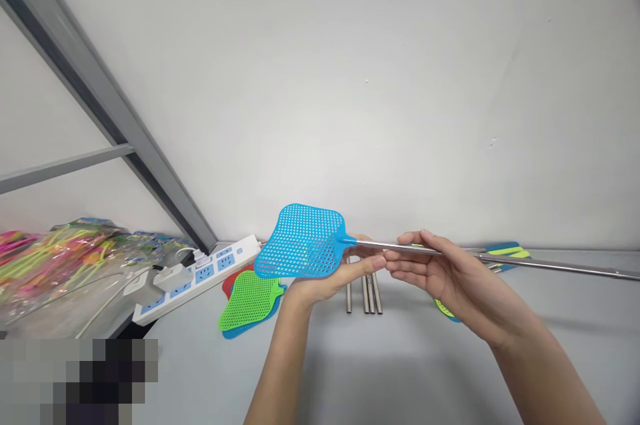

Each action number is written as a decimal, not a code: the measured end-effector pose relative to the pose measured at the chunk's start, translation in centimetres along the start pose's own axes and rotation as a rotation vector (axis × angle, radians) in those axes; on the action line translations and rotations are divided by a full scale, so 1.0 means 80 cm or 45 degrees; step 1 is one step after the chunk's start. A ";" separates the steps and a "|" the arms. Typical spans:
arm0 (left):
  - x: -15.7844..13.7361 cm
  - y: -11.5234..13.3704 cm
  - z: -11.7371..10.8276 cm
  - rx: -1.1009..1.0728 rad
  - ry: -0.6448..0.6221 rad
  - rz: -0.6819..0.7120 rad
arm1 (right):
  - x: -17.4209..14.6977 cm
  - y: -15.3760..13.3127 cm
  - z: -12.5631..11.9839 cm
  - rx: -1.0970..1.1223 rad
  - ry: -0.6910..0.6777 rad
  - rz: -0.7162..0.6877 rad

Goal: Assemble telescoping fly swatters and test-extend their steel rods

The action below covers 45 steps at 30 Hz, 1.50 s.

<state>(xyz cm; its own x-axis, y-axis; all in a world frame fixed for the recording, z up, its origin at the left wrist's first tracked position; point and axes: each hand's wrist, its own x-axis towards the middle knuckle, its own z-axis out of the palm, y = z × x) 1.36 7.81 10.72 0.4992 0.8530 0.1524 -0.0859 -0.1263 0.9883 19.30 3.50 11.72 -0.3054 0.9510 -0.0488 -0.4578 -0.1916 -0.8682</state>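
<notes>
A blue fly swatter with a perforated paddle and a long metal rod is held up level in front of me. The paddle points left, while the extended rod runs out of view at the right. My left hand is closed around the rod just behind the blue neck, partly hidden by the paddle. Farther along, my right hand holds the rod between thumb and loosely bent fingers. Below the hands, several metal tubes lie on the grey table.
Loose swatter heads, a green one on top of blue and red ones, lie at left. Blue and yellow heads lie behind my right hand. A power strip with plugs, bagged colourful items and a grey metal frame stand left.
</notes>
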 end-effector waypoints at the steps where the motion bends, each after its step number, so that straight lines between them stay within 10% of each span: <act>1: -0.001 0.001 -0.001 0.026 0.012 -0.003 | 0.000 0.000 0.000 0.006 -0.005 0.003; 22: 0.006 0.009 -0.004 0.508 -0.064 0.149 | 0.002 0.009 0.005 0.062 -0.059 0.066; 31: -0.038 0.028 -0.045 0.163 -0.321 0.054 | 0.002 0.021 0.018 -0.001 0.005 0.056; 45: -0.048 0.042 -0.069 -0.815 0.375 -0.045 | 0.009 0.022 0.013 0.125 0.445 -0.225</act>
<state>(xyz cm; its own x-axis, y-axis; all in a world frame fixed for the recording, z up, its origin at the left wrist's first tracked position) -5.62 6.89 13.41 0.2647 0.9641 0.0218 -0.6093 0.1497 0.7787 17.44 3.57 10.69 0.0795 0.9934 -0.0824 -0.5603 -0.0239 -0.8279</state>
